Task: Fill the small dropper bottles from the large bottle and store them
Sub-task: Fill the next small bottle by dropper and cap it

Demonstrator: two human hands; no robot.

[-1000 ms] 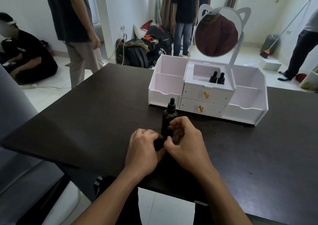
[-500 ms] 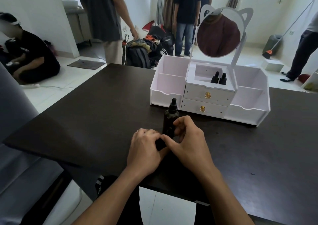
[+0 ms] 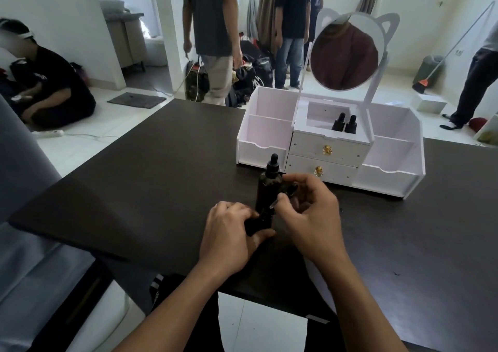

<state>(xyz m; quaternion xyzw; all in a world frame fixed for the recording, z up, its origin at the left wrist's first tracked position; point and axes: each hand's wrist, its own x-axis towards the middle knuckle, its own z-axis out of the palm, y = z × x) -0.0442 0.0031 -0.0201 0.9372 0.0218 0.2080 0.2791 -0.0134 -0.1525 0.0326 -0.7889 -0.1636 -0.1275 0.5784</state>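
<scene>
Gripping the small bottle (image 3: pixel 258 223) in the curled left hand (image 3: pixel 229 233), upright on the table (image 3: pixel 161 179) close to the near edge. Pinching its dropper cap (image 3: pixel 290 189) between thumb and fingers of the right hand (image 3: pixel 310 211), with the glass tube slanting down toward the open neck. Probably light, hard and smooth, so apt to tip or slip: best held low round the body and kept pressed to the table. Best to take the cap by its collar and spare the thin tube, likely brittle. Just behind, the large bottle (image 3: pixel 269 187), capped and upright; cannot tell whether touching. Farther back, two more small bottles (image 3: pixel 345 124) side by side in the top middle compartment of the white organizer (image 3: pixel 388 182). Against a second ago: cap now off and lifted clear, no longer seated under the fingertips.
</scene>
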